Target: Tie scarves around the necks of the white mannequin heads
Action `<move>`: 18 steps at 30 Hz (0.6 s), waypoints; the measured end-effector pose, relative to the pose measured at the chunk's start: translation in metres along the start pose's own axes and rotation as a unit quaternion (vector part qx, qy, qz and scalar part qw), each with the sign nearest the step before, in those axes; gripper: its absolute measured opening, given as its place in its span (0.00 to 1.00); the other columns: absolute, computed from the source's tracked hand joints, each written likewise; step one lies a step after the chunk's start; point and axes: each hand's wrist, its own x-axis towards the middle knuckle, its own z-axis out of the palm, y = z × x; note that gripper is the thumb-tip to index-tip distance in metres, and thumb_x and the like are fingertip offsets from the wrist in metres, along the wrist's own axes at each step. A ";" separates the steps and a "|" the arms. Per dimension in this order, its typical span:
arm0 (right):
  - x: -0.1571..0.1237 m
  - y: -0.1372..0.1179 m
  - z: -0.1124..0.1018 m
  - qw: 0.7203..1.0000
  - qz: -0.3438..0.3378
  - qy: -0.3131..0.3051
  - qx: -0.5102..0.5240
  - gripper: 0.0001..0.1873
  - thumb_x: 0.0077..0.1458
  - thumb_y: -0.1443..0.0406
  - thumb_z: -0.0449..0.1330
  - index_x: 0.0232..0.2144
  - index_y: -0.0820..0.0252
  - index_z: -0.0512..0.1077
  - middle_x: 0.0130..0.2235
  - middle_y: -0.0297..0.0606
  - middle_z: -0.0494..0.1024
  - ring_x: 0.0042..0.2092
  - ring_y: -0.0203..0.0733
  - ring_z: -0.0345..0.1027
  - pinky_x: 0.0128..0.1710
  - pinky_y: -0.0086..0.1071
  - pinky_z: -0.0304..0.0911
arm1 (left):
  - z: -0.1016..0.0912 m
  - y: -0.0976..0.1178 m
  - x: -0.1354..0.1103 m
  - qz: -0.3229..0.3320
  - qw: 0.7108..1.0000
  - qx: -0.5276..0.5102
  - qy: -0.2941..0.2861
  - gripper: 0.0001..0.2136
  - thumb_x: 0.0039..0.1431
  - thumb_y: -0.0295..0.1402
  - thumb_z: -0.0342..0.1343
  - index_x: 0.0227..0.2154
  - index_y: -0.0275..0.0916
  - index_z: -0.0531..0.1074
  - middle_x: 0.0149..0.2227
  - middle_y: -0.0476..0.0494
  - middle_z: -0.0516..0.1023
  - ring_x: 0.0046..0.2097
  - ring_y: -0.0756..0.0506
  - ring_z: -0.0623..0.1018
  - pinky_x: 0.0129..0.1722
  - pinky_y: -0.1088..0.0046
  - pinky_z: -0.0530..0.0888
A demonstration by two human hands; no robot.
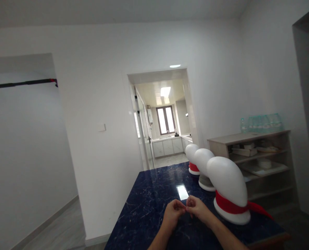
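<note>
My left hand (174, 212) and my right hand (197, 208) meet above the dark blue marbled table (141, 198). Fingertips of both are pinched close together, almost touching. Whatever they may hold is hidden or too small to name. To the right of my right hand stands a white mannequin head (226, 178) on a round base. A red cloth band (228, 204) wraps its neck, with one end trailing to the right. Behind it is a second white head (204, 160) with no red cloth visible, then a third head (191, 151) with red cloth (193, 167) at its neck.
A shelf unit (248, 138) stands beyond the table on the right, with boxes and trays inside. Several clear water bottles (265, 122) are on its top. A doorway ahead opens on a kitchen with white cabinets (167, 147). Light reflects off the tabletop.
</note>
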 end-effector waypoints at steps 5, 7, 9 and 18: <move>0.000 -0.001 0.002 1.000 0.002 -0.004 -0.001 0.13 0.48 0.60 0.69 0.32 0.57 0.69 0.27 0.26 0.75 0.23 0.32 0.65 0.23 0.28 0.59 | -0.001 0.002 -0.001 0.000 1.000 -0.005 0.000 0.09 0.45 0.33 0.71 0.30 0.38 0.80 0.33 0.44 0.86 0.37 0.43 0.81 0.40 0.69 0.74; 0.000 -0.003 0.002 1.000 0.007 -0.007 -0.001 0.13 0.48 0.59 0.69 0.32 0.57 0.70 0.27 0.26 0.75 0.23 0.32 0.65 0.22 0.28 0.59 | -0.001 0.004 -0.002 -0.001 1.000 -0.004 0.000 0.09 0.44 0.33 0.71 0.30 0.38 0.80 0.33 0.44 0.86 0.36 0.43 0.81 0.40 0.69 0.74; -0.001 -0.004 0.002 1.000 0.014 -0.008 -0.003 0.13 0.48 0.59 0.69 0.32 0.57 0.70 0.26 0.26 0.75 0.22 0.32 0.64 0.21 0.28 0.58 | -0.001 0.004 -0.002 -0.002 1.000 -0.003 0.000 0.09 0.44 0.32 0.71 0.29 0.38 0.80 0.32 0.44 0.86 0.36 0.43 0.81 0.40 0.69 0.74; -0.001 -0.009 0.002 0.999 0.032 -0.010 -0.008 0.14 0.47 0.58 0.68 0.32 0.57 0.70 0.24 0.26 0.75 0.20 0.33 0.66 0.20 0.27 0.54 | -0.002 -0.001 0.001 -0.001 1.000 -0.011 0.007 0.08 0.43 0.30 0.71 0.29 0.37 0.80 0.32 0.44 0.86 0.36 0.43 0.81 0.40 0.69 0.73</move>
